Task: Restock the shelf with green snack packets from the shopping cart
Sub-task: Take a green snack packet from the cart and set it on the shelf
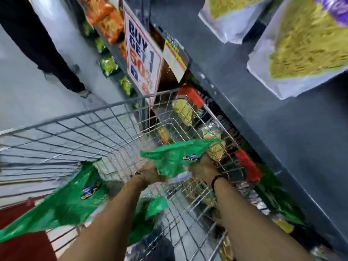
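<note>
A green snack packet (175,157) is held over the wire shopping cart (79,117), gripped on both sides. My left hand (150,174) holds its left lower edge and my right hand (203,166) holds its right side. Another green packet (71,200) lies against the cart's near left side, and a third green packet (150,210) sits lower in the cart between my forearms. The grey shelf (244,102) runs along the right side of the cart. The picture is blurred by motion.
A "BUY 1 GET 1" sign (143,59) hangs off the shelf ahead. White bags of yellow snacks (301,48) stand on the upper right shelf. Orange and green packets (107,19) fill shelves further on. A person's dark trouser legs (47,46) stand in the aisle at upper left.
</note>
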Motion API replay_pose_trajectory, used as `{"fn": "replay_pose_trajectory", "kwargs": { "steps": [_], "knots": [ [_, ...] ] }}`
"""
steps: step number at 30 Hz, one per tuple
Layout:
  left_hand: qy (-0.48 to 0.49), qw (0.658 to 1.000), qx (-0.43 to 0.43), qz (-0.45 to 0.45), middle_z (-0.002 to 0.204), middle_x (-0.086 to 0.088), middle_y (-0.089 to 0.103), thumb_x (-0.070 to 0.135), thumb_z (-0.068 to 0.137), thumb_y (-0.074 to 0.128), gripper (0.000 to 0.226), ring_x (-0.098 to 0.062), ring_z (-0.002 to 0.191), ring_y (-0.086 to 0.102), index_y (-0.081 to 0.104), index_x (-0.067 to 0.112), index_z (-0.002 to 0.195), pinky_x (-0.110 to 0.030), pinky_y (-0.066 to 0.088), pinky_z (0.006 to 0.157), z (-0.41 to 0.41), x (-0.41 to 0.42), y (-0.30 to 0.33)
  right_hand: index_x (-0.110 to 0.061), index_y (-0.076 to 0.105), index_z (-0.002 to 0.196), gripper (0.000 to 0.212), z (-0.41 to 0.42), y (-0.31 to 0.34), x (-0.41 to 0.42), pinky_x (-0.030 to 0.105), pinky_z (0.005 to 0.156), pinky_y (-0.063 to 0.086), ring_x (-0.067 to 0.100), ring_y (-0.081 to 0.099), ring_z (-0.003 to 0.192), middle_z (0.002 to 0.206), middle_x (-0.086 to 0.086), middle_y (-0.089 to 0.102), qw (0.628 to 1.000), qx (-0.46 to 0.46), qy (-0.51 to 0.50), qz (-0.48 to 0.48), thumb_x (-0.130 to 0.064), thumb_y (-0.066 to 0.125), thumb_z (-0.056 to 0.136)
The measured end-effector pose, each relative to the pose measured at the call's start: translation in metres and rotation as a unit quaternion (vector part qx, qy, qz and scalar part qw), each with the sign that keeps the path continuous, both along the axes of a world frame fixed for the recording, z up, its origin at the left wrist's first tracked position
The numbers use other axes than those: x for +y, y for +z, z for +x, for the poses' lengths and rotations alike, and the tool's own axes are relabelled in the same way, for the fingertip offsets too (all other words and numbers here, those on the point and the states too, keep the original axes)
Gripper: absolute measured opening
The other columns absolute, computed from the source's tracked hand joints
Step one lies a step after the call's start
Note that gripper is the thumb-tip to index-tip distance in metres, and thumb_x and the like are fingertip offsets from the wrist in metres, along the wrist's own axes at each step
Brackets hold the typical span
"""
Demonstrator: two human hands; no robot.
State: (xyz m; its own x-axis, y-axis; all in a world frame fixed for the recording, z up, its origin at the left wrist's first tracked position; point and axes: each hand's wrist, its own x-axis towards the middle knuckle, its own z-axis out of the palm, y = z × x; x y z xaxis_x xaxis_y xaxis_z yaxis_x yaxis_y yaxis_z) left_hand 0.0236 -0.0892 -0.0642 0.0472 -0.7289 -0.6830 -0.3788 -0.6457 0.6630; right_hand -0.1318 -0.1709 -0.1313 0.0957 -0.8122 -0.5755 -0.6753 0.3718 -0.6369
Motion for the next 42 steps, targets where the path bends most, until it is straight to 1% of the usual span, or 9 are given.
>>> {"fn": "replay_pose_trajectory", "kwargs": {
  "steps": [1, 3, 7, 18, 20, 23, 28, 35, 42],
  "knots": [
    [-0.018, 0.999, -0.009, -0.035, 0.102, -0.044, 0.059, 0.089, 0.002, 0.047, 0.143, -0.032, 0.104, 0.060, 0.056, -0.024, 0.089, -0.021, 0.042, 0.063, -0.002, -0.003, -0.014, 0.012, 0.051, 0.109, 0.040, 0.000, 0.000, -0.002, 0.030, 0.074, 0.055, 0.019, 0.055, 0.091, 0.107, 0.019, 0.058, 1.000, -0.029, -0.002, 0.005, 0.024, 0.055, 0.072],
    [-0.020, 0.997, -0.024, -0.074, 0.121, -0.024, 0.059, 0.071, 0.037, 0.069, 0.106, -0.029, 0.111, 0.055, 0.055, -0.002, 0.113, -0.023, 0.042, 0.084, -0.001, -0.006, -0.040, 0.011, 0.052, 0.111, 0.048, 0.004, 0.011, -0.004, 0.051, 0.093, 0.048, 0.021, 0.050, 0.100, 0.112, 0.023, 0.060, 0.998, -0.056, -0.007, -0.003, 0.023, 0.062, 0.066],
    [0.044, 0.995, -0.033, -0.087, 0.117, -0.018, 0.063, 0.024, 0.062, 0.079, 0.061, -0.030, 0.106, 0.058, 0.052, 0.004, 0.113, -0.031, 0.046, 0.086, 0.007, -0.007, -0.055, 0.007, 0.059, 0.102, 0.041, -0.002, 0.024, 0.001, 0.044, 0.092, 0.048, 0.020, 0.054, 0.096, 0.112, 0.024, 0.064, 0.998, -0.035, -0.001, -0.043, 0.009, 0.074, 0.064],
    [-0.007, 0.964, 0.041, -0.262, 0.124, -0.011, 0.058, 0.005, 0.074, 0.067, 0.048, -0.017, 0.106, 0.054, 0.049, 0.007, 0.119, -0.028, 0.042, 0.098, 0.009, -0.001, 0.125, -0.014, 0.063, 0.083, 0.029, -0.031, 0.177, 0.036, 0.033, 0.082, 0.055, 0.017, 0.067, 0.086, 0.088, 0.005, 0.070, 0.969, -0.118, -0.031, -0.214, -0.015, 0.082, 0.062],
    [-0.012, 0.948, 0.073, -0.310, 0.115, 0.005, 0.060, 0.005, 0.079, 0.061, 0.039, -0.006, 0.098, 0.057, 0.050, 0.014, 0.115, -0.036, 0.042, 0.101, -0.004, -0.004, 0.167, -0.020, 0.056, 0.064, 0.026, -0.045, 0.218, 0.042, 0.013, 0.060, 0.050, -0.007, 0.060, 0.060, 0.066, -0.003, 0.064, 0.956, -0.145, -0.046, -0.250, -0.017, 0.082, 0.062],
    [-0.047, 0.924, 0.110, -0.362, 0.093, 0.033, 0.057, 0.005, 0.083, 0.056, 0.028, 0.015, 0.080, 0.057, 0.049, 0.024, 0.101, -0.017, 0.047, 0.085, -0.030, -0.019, 0.213, -0.021, 0.057, 0.068, 0.024, -0.076, 0.272, 0.050, 0.016, 0.055, 0.044, 0.001, 0.055, 0.059, 0.066, -0.002, 0.063, 0.928, -0.181, -0.064, -0.320, -0.017, 0.080, 0.065],
    [-0.097, 0.889, 0.172, -0.414, 0.100, 0.012, 0.064, 0.011, 0.077, 0.060, 0.035, 0.003, 0.091, 0.060, 0.052, 0.017, 0.110, -0.012, 0.047, 0.084, -0.102, -0.057, 0.258, -0.017, 0.068, 0.078, 0.019, -0.143, 0.316, 0.051, 0.041, 0.083, 0.053, 0.021, 0.066, 0.081, 0.085, 0.008, 0.073, 0.891, -0.213, -0.157, -0.368, -0.019, 0.081, 0.064],
    [-0.141, 0.861, 0.238, -0.426, 0.111, -0.009, 0.059, 0.006, 0.075, 0.062, 0.038, -0.022, 0.099, 0.056, 0.050, 0.019, 0.109, -0.034, 0.045, 0.092, -0.208, -0.103, 0.276, -0.009, 0.065, 0.089, 0.028, -0.229, 0.343, 0.047, 0.043, 0.085, 0.052, 0.028, 0.065, 0.085, 0.091, 0.013, 0.070, 0.837, -0.201, -0.270, -0.431, -0.008, 0.079, 0.065],
    [-0.142, 0.877, 0.299, -0.348, 0.111, -0.006, 0.058, 0.000, 0.083, 0.054, 0.037, -0.012, 0.101, 0.059, 0.045, 0.018, 0.114, -0.034, 0.047, 0.096, -0.251, -0.116, 0.213, -0.015, 0.056, 0.107, 0.045, -0.274, 0.293, 0.042, 0.031, 0.083, 0.055, 0.018, 0.064, 0.093, 0.105, 0.007, 0.068, 0.878, -0.157, -0.254, -0.374, -0.012, 0.078, 0.067]
  ]
}}
